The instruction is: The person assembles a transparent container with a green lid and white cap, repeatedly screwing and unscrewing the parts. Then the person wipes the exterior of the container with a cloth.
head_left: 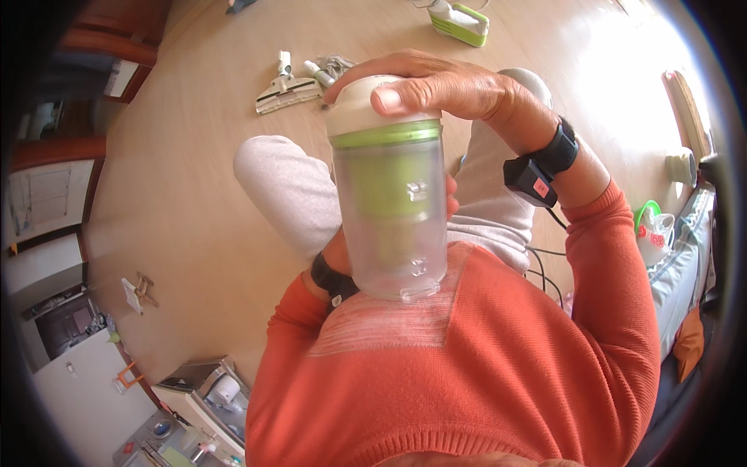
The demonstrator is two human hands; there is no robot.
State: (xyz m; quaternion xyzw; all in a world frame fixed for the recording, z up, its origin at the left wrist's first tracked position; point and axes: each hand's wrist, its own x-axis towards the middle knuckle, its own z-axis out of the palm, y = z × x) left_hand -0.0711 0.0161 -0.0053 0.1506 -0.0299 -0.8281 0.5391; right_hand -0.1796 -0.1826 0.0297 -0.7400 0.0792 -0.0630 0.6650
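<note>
A translucent plastic canister (393, 226) with a green inner part and a cream lid with a green band is held upright close in front of me. My right hand (443, 86) lies over the lid, fingers curled around its top. My left hand (342, 253) grips the canister body from behind and is mostly hidden by it; only fingertips show at the right side. Both wrists wear black straps.
A pale wooden floor lies below my knees. On it are a white brush head (286, 87) with small parts beside it and a white and green device body (461, 21). Bags and cloth sit at the right edge (657, 233). A white appliance (210, 393) stands lower left.
</note>
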